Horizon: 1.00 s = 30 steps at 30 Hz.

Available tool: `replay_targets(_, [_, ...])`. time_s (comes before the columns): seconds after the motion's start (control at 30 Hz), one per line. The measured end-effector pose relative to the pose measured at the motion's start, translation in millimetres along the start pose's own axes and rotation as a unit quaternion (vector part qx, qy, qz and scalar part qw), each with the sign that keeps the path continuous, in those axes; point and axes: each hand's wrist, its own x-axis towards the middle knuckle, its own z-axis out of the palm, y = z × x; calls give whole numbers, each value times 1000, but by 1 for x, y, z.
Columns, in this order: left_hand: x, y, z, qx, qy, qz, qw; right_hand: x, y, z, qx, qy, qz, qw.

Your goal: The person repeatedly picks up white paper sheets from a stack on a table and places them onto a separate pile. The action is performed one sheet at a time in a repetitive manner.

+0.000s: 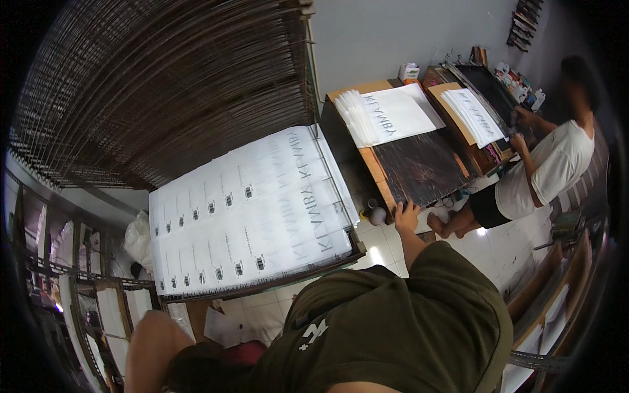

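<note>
My right hand point(407, 217) reaches to the near corner of a dark-topped worktable point(419, 167). Its fingers are apart and rest at the table's edge, with nothing seen in them. Farther back on that table lies a stack of white printed sheets point(400, 112), its left edges fanned out. To my left, a wire drying rack point(196, 85) has its upper racks raised. Overlapping white printed sheets point(249, 216) cover its lower level in rows. A bare part of my left arm point(154, 350) shows at the lower left, but the left hand itself is out of sight.
A co-worker in a white shirt point(563, 157) stands at the right, hands at a second table with another stack of printed sheets point(473, 116). Bottles point(521, 85) crowd behind it. A round container point(377, 216) sits on the tiled floor point(386, 252). Boards point(557, 301) lean at the lower right.
</note>
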Motion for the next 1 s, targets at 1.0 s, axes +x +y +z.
replay_targets(1.0, [-255, -211, 373, -307, -38, -710, 633, 9, 37, -28, -5, -158, -110, 981])
